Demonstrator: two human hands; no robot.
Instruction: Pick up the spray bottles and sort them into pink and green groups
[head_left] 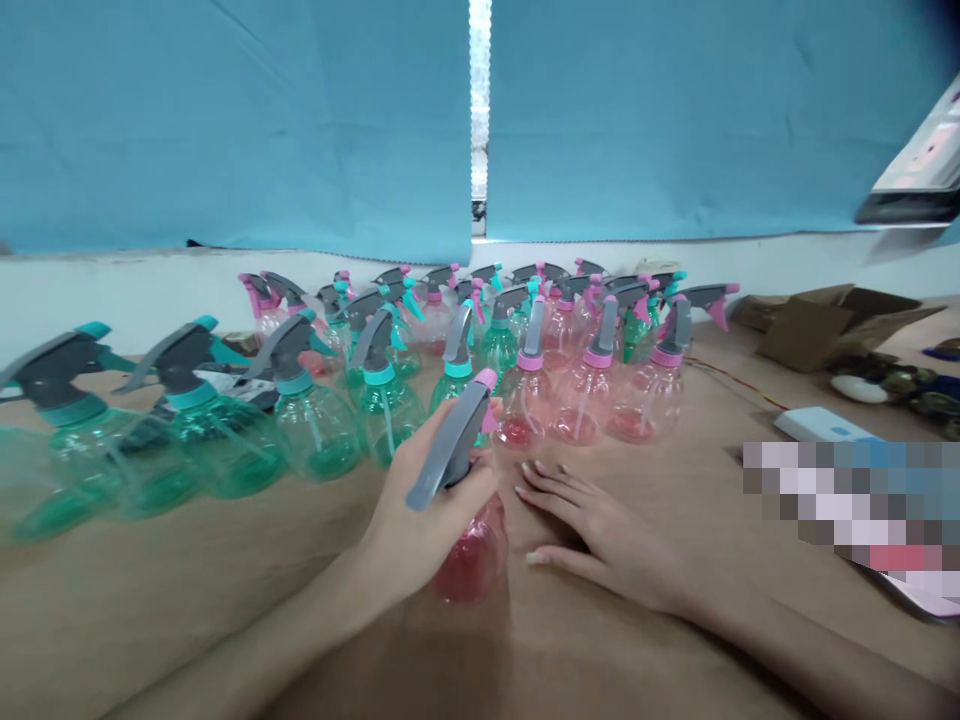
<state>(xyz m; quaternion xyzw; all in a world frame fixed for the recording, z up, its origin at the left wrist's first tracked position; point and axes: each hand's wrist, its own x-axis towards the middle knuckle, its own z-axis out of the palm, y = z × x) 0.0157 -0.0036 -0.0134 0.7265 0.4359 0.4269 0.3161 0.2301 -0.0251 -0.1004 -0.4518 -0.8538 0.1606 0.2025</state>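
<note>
My left hand point(420, 520) is wrapped round the neck of a pink spray bottle point(471, 555) with a grey trigger head point(450, 445); the bottle is tilted away from me, just above the brown table point(300, 600). My right hand point(600, 530) lies flat on the table beside it, fingers stretched out, holding nothing. Just beyond both hands stand several pink bottles point(585, 395) and green bottles point(315, 425) in rows.
More green bottles point(210, 440) line the left side. A white box point(821, 425) with a cable, cardboard pieces point(825, 325) and small objects lie at the right. A blue cloth point(225, 120) hangs behind. A blurred patch covers the right edge.
</note>
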